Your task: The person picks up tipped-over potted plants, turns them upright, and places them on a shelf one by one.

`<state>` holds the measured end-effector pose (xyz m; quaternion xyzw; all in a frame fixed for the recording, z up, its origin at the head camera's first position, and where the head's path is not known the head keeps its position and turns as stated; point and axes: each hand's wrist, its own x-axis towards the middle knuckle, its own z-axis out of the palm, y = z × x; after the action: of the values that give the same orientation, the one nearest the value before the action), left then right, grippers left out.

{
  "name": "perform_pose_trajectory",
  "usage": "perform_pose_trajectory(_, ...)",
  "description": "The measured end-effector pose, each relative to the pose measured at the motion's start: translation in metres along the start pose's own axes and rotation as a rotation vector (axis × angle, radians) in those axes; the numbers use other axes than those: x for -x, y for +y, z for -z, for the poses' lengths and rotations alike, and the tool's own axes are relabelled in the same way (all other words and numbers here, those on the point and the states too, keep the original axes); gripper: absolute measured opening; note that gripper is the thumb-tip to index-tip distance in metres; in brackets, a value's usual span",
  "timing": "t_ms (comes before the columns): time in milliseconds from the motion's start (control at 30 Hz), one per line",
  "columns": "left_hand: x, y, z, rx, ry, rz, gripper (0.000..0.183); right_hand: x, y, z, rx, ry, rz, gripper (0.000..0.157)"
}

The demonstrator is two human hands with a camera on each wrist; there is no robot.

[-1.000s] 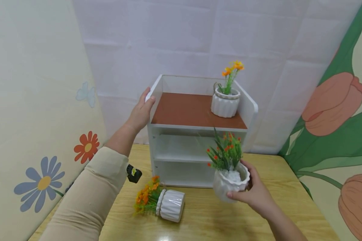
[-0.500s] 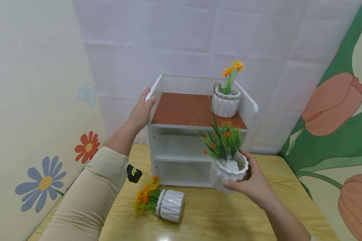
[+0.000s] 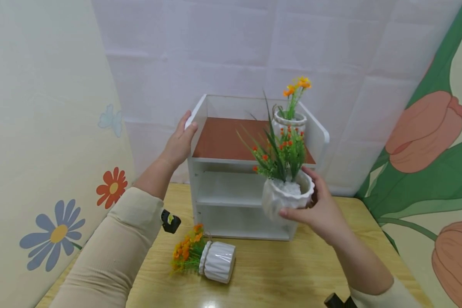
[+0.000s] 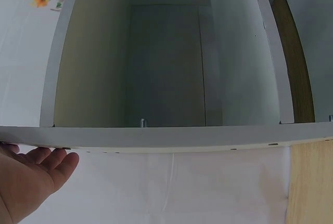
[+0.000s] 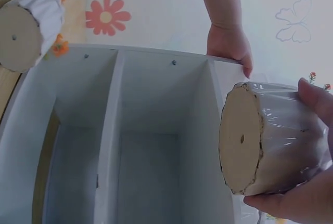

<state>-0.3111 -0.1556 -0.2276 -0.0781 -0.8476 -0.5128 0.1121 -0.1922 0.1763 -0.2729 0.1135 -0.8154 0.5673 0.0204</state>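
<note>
Head view showed me the right hand (image 3: 325,216) clamped around the red-flowered pot (image 3: 279,203), which was in the air before the white cabinet (image 3: 227,203), between four and five o'clock from its middle. The left hand (image 3: 179,143) was gripping the cabinet at ten o'clock, with thumb and fingers on both sides of its upper edge. On the brown top board (image 3: 231,139), near half past one, stood an orange-flowered pot (image 3: 292,122); the fallen pot (image 3: 217,262) was lying on its side on the table (image 3: 269,278), toward seven o'clock.

I judged the shiny wall of the held pot to be the first danger: uneven pressure from the fingers could let it slide. The second was crowding. Its foliage overlapped the standing pot in my sight, though I could not tell whether they touched. If carried toward one o'clock too low, the base could strike the board's front edge; too far, it could knock its neighbour. Also, too strong a push by the left hand could shift the cabinet, and a bump could roll the fallen pot, because its side was round.
</note>
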Motion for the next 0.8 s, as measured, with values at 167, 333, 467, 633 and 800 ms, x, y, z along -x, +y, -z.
perform_pose_trajectory(167,0.0,0.0,0.0,0.003,-0.007,0.002,0.061,-0.01,-0.013,0.001,-0.001,-0.002,-0.007,0.114)
perform_pose_trajectory(333,0.0,-0.001,0.0,0.001,-0.008,0.003,0.062,-0.023,-0.023,0.001,-0.03,0.014,-0.001,0.114)
perform_pose_trajectory(467,0.0,-0.001,0.001,0.0,-0.013,0.008,0.061,-0.034,-0.029,0.0,-0.03,0.018,0.003,0.115)
perform_pose_trajectory(633,0.0,-0.001,0.001,-0.009,-0.014,0.012,0.061,-0.048,-0.034,-0.001,0.029,0.029,-0.014,0.119)
perform_pose_trajectory(800,0.0,-0.002,0.001,-0.012,-0.012,0.015,0.061,-0.061,-0.039,-0.005,0.028,0.038,0.002,0.115)
